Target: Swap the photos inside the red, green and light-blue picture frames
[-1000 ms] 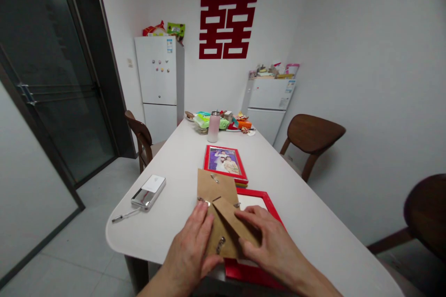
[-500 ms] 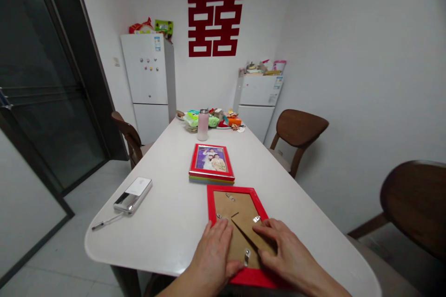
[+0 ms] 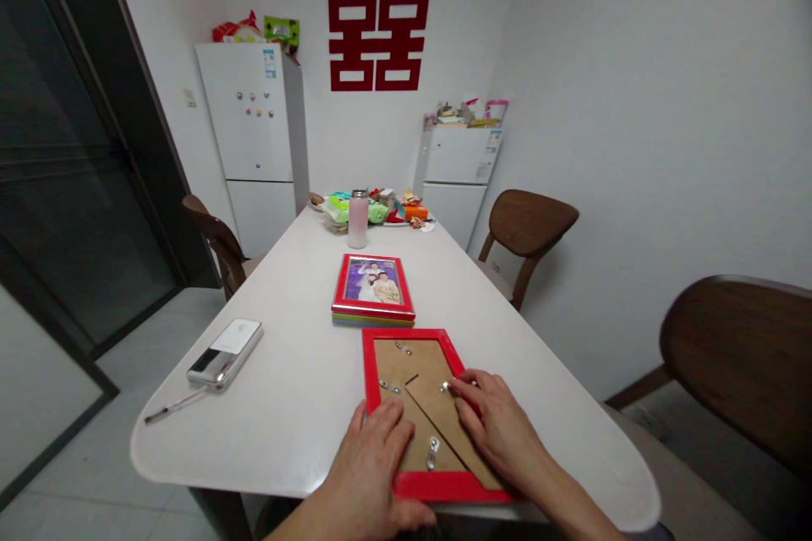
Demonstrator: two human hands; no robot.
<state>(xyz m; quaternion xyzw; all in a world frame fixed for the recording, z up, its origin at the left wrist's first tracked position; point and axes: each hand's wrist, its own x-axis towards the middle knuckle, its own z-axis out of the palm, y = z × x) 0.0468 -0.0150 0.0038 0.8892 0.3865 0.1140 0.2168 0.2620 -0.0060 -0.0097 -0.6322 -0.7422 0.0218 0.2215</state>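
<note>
A red picture frame (image 3: 374, 363) lies face down at the near end of the table, its brown backing board (image 3: 422, 355) showing. The stand flap (image 3: 437, 410) is flat against the board. Small metal clips sit along the board's edges, one of them a near clip (image 3: 433, 452). My left hand (image 3: 374, 465) rests over the frame's near left corner, fingers laid out on the board and thumb by the front edge. With the index fingertip, my right hand (image 3: 498, 427) touches the right-hand clip (image 3: 444, 387); its thumb stays apart over the flap.
Beyond the frame is a stack of frames, a red one with a photo (image 3: 374, 283) on top. A power bank (image 3: 225, 355) with a short cable lies to the left. A pink bottle (image 3: 358, 221) and several packets (image 3: 381, 211) stand farther back. Chairs (image 3: 529, 224) flank the table (image 3: 285, 414).
My right hand has let go of the stand flap, which has gone down flat, and has moved to the right-hand clip. The left hand stays on the frame. The view has shifted slightly.
</note>
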